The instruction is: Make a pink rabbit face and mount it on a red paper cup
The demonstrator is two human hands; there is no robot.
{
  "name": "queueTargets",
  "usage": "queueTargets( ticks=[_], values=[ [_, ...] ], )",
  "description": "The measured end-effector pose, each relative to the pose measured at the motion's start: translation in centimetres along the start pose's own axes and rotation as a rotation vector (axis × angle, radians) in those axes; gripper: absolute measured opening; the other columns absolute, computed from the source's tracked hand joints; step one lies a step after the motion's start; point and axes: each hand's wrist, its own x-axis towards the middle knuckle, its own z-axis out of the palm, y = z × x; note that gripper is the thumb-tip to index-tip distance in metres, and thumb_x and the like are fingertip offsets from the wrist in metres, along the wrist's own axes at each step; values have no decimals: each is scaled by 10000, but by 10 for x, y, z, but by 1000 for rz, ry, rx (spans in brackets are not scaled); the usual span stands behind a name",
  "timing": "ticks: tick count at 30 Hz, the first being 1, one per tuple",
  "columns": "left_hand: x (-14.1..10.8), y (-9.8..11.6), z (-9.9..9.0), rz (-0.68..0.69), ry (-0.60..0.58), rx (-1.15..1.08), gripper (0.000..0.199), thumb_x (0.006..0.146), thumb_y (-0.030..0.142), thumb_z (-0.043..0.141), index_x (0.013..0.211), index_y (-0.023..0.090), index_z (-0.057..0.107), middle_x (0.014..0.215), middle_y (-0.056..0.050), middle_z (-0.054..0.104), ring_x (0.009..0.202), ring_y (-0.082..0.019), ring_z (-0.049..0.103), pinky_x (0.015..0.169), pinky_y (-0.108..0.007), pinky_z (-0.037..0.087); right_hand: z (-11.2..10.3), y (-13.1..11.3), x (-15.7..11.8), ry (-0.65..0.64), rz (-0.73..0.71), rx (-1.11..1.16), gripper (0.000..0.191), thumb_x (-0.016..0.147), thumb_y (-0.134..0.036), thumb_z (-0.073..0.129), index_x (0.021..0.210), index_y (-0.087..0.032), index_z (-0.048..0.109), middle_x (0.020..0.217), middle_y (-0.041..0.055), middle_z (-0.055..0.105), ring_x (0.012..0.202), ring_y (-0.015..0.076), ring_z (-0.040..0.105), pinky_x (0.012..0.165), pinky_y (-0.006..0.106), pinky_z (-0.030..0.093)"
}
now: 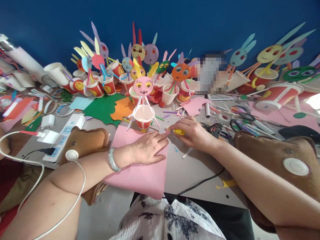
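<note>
My left hand lies over a pink paper sheet, its fingertips closed on a small pink paper piece. My right hand grips a short yellow glue stick, whose end points at that piece and is almost touching it. Just beyond my left hand stands a white-and-red paper cup. Straw legs rise from it to a round pink paper face with yellow ears. A pale straw lies below my right hand.
Several cup figures with paper faces, such as an orange one, line the blue wall. Green paper lies left; scissors and pliers lie right. Brown cushions flank the workspace. A power strip and white cable are at left.
</note>
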Motion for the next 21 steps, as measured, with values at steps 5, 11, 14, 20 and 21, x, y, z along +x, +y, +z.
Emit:
queueTargets(
  ticks=[5, 11, 14, 20, 21],
  values=[
    [1, 1, -1, -6, -15, 5, 363, 956, 416, 615, 1172, 124, 632, 1469, -172, 556, 1141, -327, 570, 970, -478, 484, -1, -2, 0, -59, -8, 61, 160, 965, -220, 575, 1087, -201, 676, 912, 69, 738, 850, 213, 676, 852, 378, 477],
    [0, -1, 3, -3, -7, 13, 388, 944, 421, 630, 1204, 133, 617, 1543, -175, 492, 1200, -337, 550, 1008, -489, 465, 4, 2, 0, 3, 25, 3, 161, 994, -253, 560, 1091, -202, 679, 931, 77, 757, 865, 228, 691, 865, 404, 473],
    [0, -1, 3, -4, -15, 16, 384, 959, 415, 604, 1215, 129, 611, 1517, -166, 519, 1206, -336, 546, 1012, -477, 464, -4, -1, 1, 49, 49, 35, 150, 978, -257, 590, 1096, -216, 673, 976, 80, 766, 904, 231, 697, 878, 402, 476],
    [1, -1, 2, -1, -17, 7, 397, 956, 415, 602, 1223, 121, 611, 1469, -169, 554, 1150, -327, 556, 992, -476, 473, -9, -5, 1, -47, 1, 95, 149, 962, -235, 574, 1075, -210, 669, 895, 56, 741, 843, 210, 683, 870, 394, 478],
    [1, -1, 2, 0, -20, 10, 396, 955, 414, 605, 1219, 120, 613, 1476, -168, 549, 1148, -328, 555, 992, -477, 473, -7, -4, 0, -67, 2, 85, 155, 965, -238, 565, 1074, -207, 671, 889, 58, 737, 835, 209, 678, 868, 395, 476]
  ],
)
